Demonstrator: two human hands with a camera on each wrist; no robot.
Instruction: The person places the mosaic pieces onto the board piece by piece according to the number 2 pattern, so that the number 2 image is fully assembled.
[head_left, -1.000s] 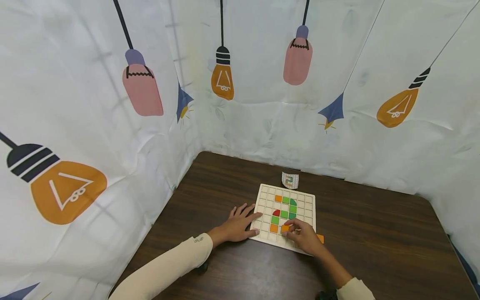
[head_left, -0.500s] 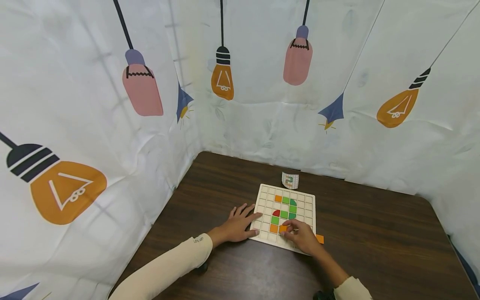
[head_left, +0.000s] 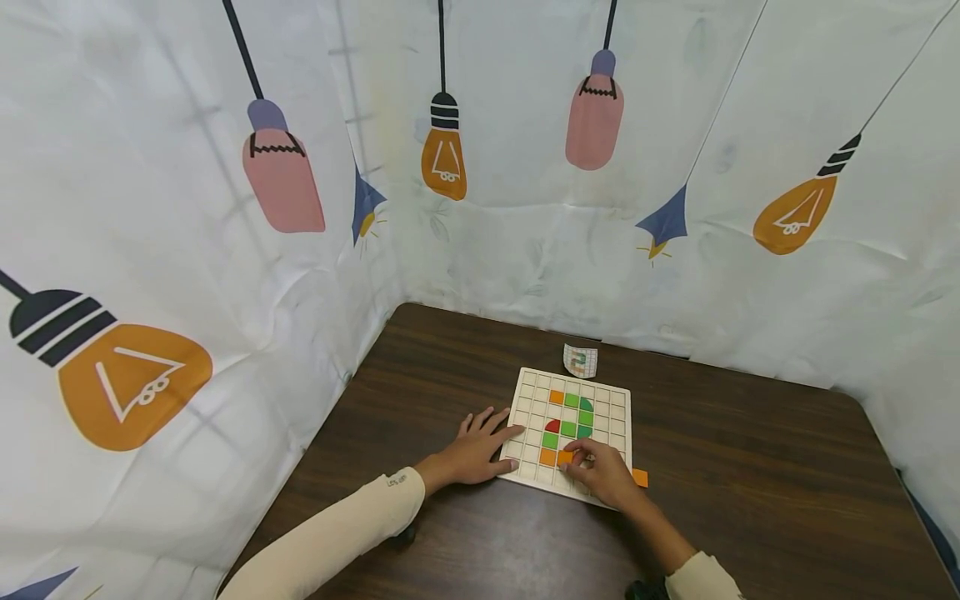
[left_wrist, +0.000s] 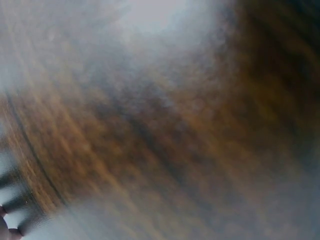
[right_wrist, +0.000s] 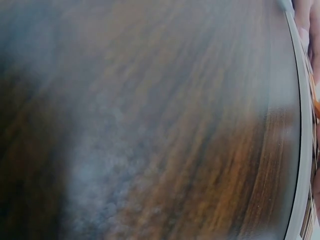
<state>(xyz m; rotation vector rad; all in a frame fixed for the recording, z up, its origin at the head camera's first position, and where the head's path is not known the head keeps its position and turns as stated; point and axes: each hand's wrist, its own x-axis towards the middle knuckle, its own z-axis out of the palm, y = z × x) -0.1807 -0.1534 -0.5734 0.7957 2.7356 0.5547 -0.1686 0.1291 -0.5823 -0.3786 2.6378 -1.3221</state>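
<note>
A pale square grid board (head_left: pixel 528 471) lies on the table, with orange, green and red tiles set in its cells. Between the thumb and fingers of my right hand (head_left: pixel 606 475) is an orange square tile (head_left: pixel 566 457), just right of another orange tile (head_left: pixel 548 457) in the board's lower part. My left hand (head_left: pixel 474 452) rests with spread fingers at the board's left edge, thumb and a finger on it. In the right wrist view the board's edge (right_wrist: pixel 300 150) and parts of the right hand show at the far right. The left wrist view holds mostly blurred tabletop, with fingertips (left_wrist: pixel 12 232) at the lower left.
A small paper card (head_left: pixel 581 361) with a coloured grid pattern lies behind the board. One loose orange tile (head_left: pixel 640 477) sits at the board's right edge, partly beside my right hand. The dark wooden table (head_left: pixel 750 467) meets a white printed curtain (head_left: pixel 510 250) at the back and left.
My right hand has shifted slightly left with the orange tile, bringing it close against the neighbouring orange tile. The left hand stays where it was.
</note>
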